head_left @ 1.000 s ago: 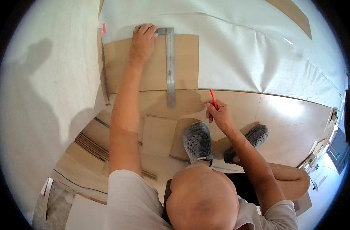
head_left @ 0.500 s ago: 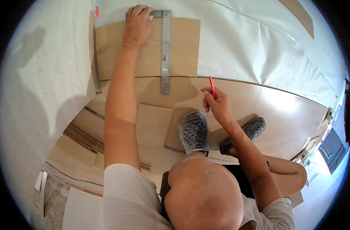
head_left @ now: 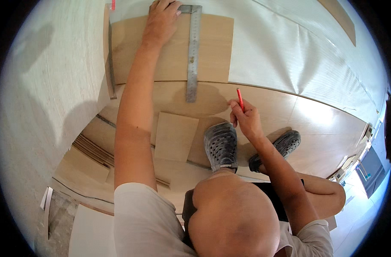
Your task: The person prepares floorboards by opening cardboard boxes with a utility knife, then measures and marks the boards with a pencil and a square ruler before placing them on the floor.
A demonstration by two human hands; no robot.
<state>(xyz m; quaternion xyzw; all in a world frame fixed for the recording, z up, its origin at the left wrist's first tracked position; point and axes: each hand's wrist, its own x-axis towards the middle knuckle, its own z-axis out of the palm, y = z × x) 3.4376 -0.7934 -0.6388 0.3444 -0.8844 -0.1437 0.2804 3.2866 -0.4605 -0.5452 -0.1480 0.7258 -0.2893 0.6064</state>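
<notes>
My left hand (head_left: 163,21) reaches to the far edge of a light brown floorboard piece (head_left: 150,55), its fingers closed on the thick stock of a metal try square (head_left: 193,55). The ruled blade lies across the board and points toward me, its end extending past the near edge over the laid floorboards. A red pencil (head_left: 240,100) stands tip up between the fingers of my right hand (head_left: 247,120). That hand hovers right of the blade, above the floor and apart from the board.
Pale underlay sheet (head_left: 264,55) with a raised crease covers the far right. A wall (head_left: 58,77) rises on the left. My shoes (head_left: 221,145) stand on laid boards (head_left: 324,145). Nearby lie a small board offcut (head_left: 176,136) and stacked planks (head_left: 93,150).
The whole view has shifted slightly, so the board and square appear a little farther up and right. The square keeps its place on the board. Both hands keep their holds.
</notes>
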